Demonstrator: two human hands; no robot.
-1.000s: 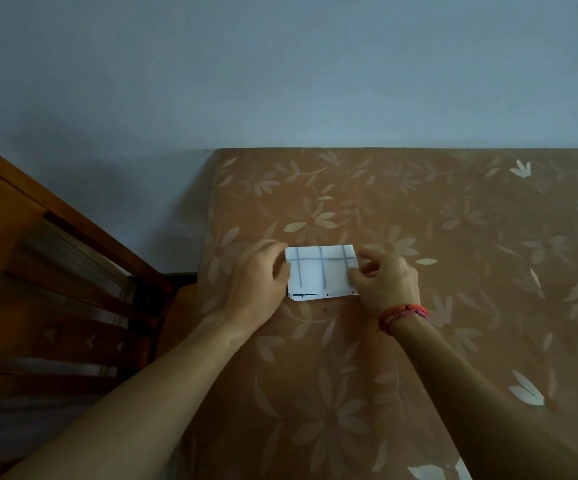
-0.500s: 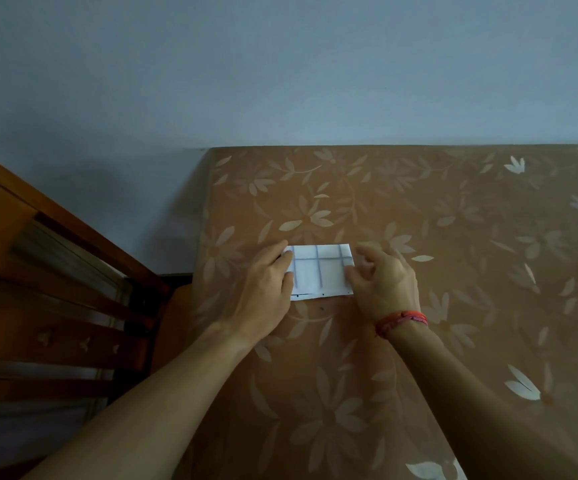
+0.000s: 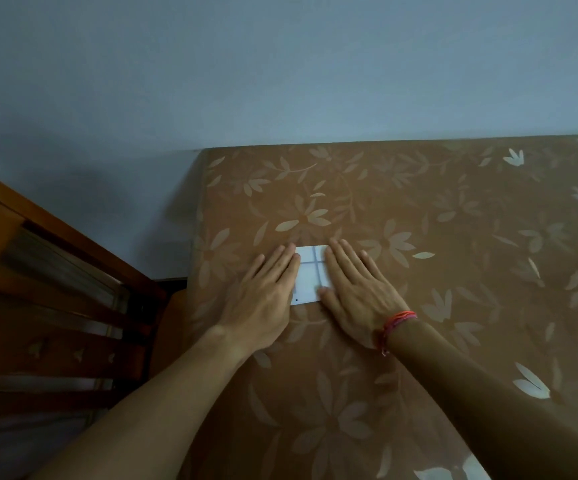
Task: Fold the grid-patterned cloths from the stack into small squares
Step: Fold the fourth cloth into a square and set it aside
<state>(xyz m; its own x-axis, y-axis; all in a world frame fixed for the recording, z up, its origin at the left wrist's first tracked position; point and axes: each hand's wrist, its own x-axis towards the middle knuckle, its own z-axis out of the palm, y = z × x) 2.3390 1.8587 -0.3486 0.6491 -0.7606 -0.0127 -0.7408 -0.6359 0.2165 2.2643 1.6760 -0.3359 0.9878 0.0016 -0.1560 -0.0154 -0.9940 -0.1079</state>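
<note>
A small white folded cloth with grey grid lines (image 3: 311,274) lies flat on the brown flower-patterned surface (image 3: 436,271). My left hand (image 3: 265,294) rests flat on the cloth's left part, fingers straight and pointing away from me. My right hand (image 3: 358,289), with a red string band at the wrist, presses flat on its right part. Only a narrow middle strip of the cloth shows between the two hands. No stack of cloths is in view.
A wooden slatted chair or frame (image 3: 55,306) stands at the left, close to the surface's left edge. A pale wall (image 3: 280,81) rises right behind the surface's far edge. The patterned surface stretches wide to the right.
Both hands went from pinching the cloth's side edges with curled fingers to lying flat on top of it, covering more of it. The cloth stays in place.
</note>
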